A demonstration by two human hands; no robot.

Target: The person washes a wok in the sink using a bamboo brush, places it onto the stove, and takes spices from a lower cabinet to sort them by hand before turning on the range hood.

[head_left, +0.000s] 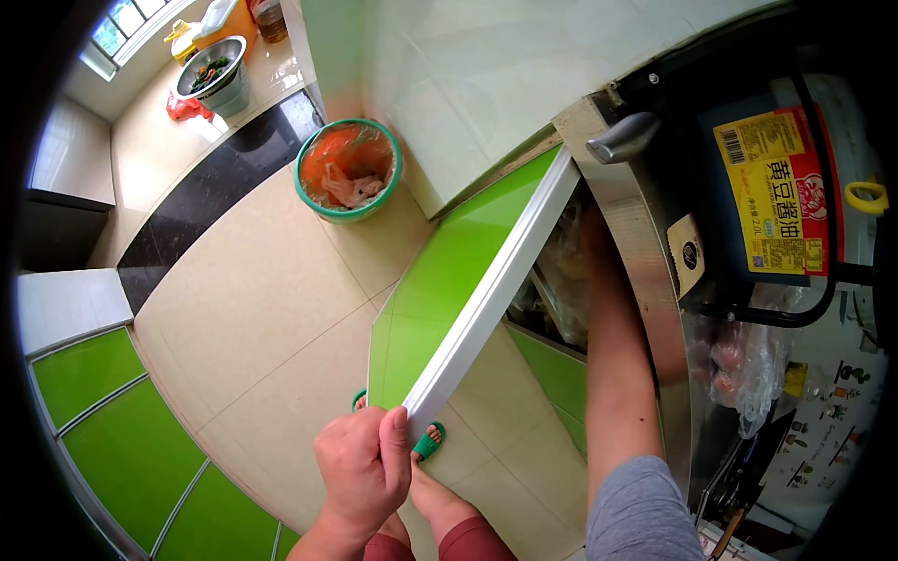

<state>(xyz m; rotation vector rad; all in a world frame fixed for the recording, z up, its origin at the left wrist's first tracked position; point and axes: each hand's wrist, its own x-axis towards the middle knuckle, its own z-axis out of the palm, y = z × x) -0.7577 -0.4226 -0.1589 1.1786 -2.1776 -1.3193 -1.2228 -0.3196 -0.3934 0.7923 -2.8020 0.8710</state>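
Observation:
My left hand (363,460) is closed around the white-framed edge of a green cabinet door (468,257), which stands swung out from the cabinet. My right forearm (617,374) reaches through the opening under the counter edge (645,248). Shadow inside the cabinet hides the fingers of my right hand, so what it touches there is unclear. Near that arm, a clear plastic bag (564,271) shows inside the cabinet, its contents hard to make out.
A green-rimmed bin (397,178) with a plastic liner stands on the tiled floor. On the counter are a large soy sauce jug (772,192) and a clear bag of reddish items (730,365). A metal bowl (229,51) sits at far left. More green cabinets (122,425) line the left.

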